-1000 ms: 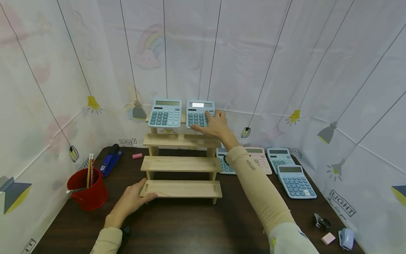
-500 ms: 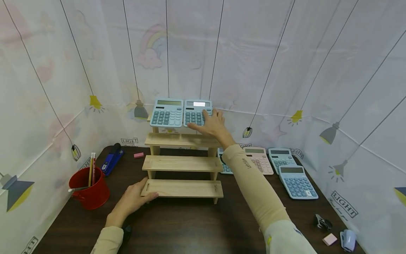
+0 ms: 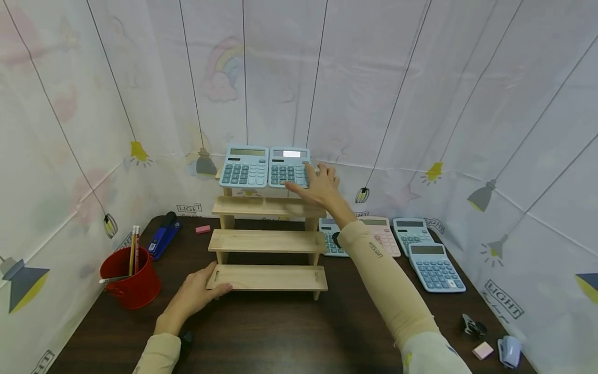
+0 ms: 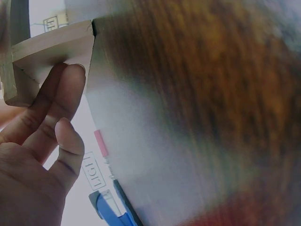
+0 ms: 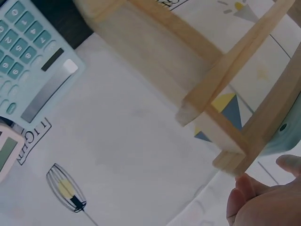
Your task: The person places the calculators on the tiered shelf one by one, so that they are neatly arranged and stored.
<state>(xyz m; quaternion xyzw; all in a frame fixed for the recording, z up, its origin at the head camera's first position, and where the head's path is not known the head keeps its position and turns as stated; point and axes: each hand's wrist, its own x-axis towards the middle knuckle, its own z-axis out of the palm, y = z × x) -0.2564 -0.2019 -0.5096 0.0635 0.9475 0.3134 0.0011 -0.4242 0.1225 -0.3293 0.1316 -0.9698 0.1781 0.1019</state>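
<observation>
In the head view, two light-blue calculators lean side by side on the top tier of a stepped wooden shelf stand [image 3: 266,241]: a left calculator [image 3: 244,166] and a right calculator [image 3: 288,167], their edges nearly meeting. My right hand [image 3: 322,189] is at the right calculator's lower right, fingers spread and not wrapped round it; exact contact is unclear. In the right wrist view, fingertips [image 5: 244,183] are close to the top tier's end. My left hand [image 3: 193,293] holds the left end of the lowest step, thumb over its front edge, other fingers at its side and underneath.
Right of the stand lie a pink calculator [image 3: 380,234] and several blue ones, including one in front [image 3: 435,267]. A hair clip [image 3: 473,326], pink eraser [image 3: 483,350] and small stapler [image 3: 509,351] lie front right. Left are a red pencil bucket [image 3: 131,283] and blue stapler [image 3: 163,239].
The right calculator has slid left, closing most of the gap to the left one. My right hand then drew slightly right, away from its keys. My left hand has stayed put.
</observation>
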